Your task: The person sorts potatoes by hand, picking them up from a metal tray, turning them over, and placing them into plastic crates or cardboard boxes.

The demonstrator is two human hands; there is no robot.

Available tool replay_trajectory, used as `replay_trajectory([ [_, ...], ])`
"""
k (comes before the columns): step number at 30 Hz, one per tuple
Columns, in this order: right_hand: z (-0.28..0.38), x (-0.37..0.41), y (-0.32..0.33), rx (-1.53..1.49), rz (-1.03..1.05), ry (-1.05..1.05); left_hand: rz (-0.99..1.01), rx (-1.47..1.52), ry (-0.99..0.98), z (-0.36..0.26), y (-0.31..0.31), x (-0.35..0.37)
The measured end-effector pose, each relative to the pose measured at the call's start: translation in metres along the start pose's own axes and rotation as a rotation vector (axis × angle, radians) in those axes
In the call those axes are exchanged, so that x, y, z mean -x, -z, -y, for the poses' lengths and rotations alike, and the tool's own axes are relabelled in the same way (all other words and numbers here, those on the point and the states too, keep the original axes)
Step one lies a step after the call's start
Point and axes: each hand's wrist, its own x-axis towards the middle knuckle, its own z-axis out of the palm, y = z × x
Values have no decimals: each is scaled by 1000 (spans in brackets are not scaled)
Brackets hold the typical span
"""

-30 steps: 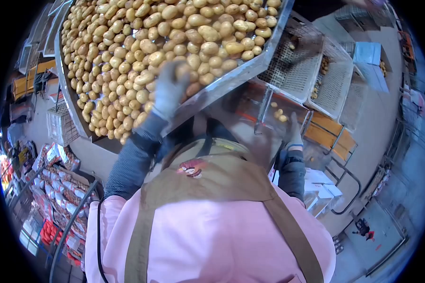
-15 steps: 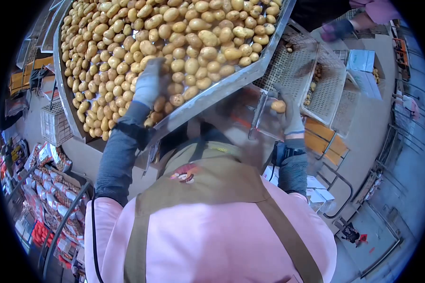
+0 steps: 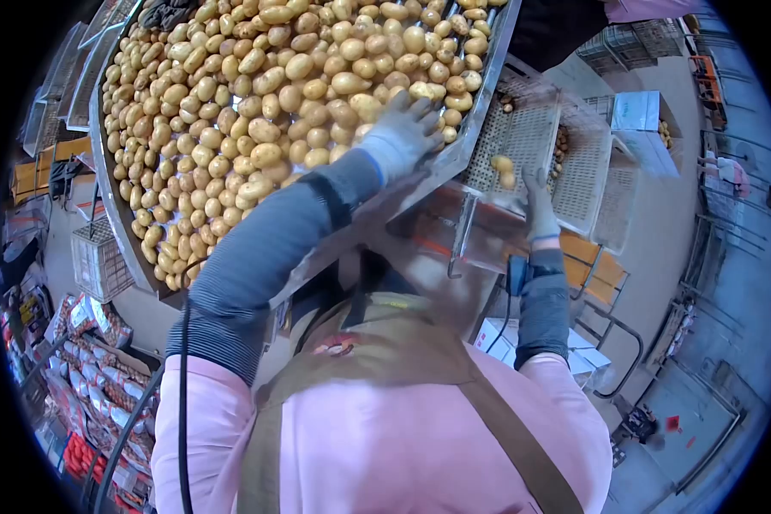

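Note:
Many yellow potatoes (image 3: 261, 128) cover a wide metal-rimmed sorting table (image 3: 480, 120). My left hand (image 3: 403, 141), in a grey-white glove, reaches across its near right edge, fingers spread over the potatoes there. Beyond that rim, my gloved right hand (image 3: 540, 210) is beside a perforated plastic crate (image 3: 518, 128), its fingers stretched out and apart from any potato. Just left of those fingers, a pair of blurred potatoes (image 3: 504, 170) shows against the near end of the crate.
More potatoes lie in a second perforated crate (image 3: 587, 171) alongside. A cardboard box (image 3: 638, 111) stands farther right. Bagged goods (image 3: 103, 360) are stacked at lower left behind a metal rail. Another person's pink sleeve (image 3: 651, 8) shows at the top right.
My left hand has moved right across the potatoes to the near right edge. My right hand has let go of a potato by the crate. The other person's hand has left view.

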Motion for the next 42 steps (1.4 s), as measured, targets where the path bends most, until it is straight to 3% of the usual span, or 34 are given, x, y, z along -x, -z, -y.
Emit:
replay_trajectory([
  [2,40,-7,-34,-72,12,269,129,-124,-30,10,-13,-13],
  [3,54,-11,-51,-107,19,396,88,-101,7,14,-18,-9],
  [5,85,-15,-108,124,260,544,10,-56,59,30,-30,12],
  [7,105,-10,-171,315,261,771,-149,-42,141,45,-47,42],
  [9,127,-5,-223,678,66,953,-265,-5,165,65,-39,81],
  [11,139,-6,-254,860,33,805,-304,-30,271,75,-25,113],
  [14,124,-11,-270,740,7,914,-404,74,412,81,-19,153],
  [19,95,32,-216,133,55,931,-521,98,568,59,-6,181],
  [21,71,25,-159,170,-98,1169,-557,197,555,51,-7,185],
  [23,74,13,-103,333,-243,1061,-564,235,527,49,-6,176],
  [26,78,-49,-68,815,-521,1145,-600,280,424,50,5,146],
  [28,115,-56,-94,701,-234,1069,-652,264,345,57,7,107],
  [29,138,-54,-120,667,-63,944,-598,263,297,58,12,91],
  [30,129,-74,-151,498,-27,957,-527,279,273,59,10,72],
  [31,132,-63,-181,483,113,745,-458,296,246,59,8,61],
  [32,88,-105,-229,753,-209,1249,-386,237,229,55,1,60],
  [34,109,-39,-268,888,-189,1027,-257,105,198,54,-17,55],
  [35,112,-13,-278,842,-21,1012,-261,102,252,52,-20,62],
  [36,96,-6,-301,827,-35,1069,-255,102,302,47,-20,80],
  [37,92,8,-311,618,98,1067,-251,104,347,43,-22,101],
  [38,96,40,-320,811,123,1018,-210,4,383,43,-32,126],
  [39,91,59,-327,858,173,1108,-261,-44,376,47,-48,151],
  [42,57,98,-351,630,250,1218,-339,-4,455,34,-55,202],
])
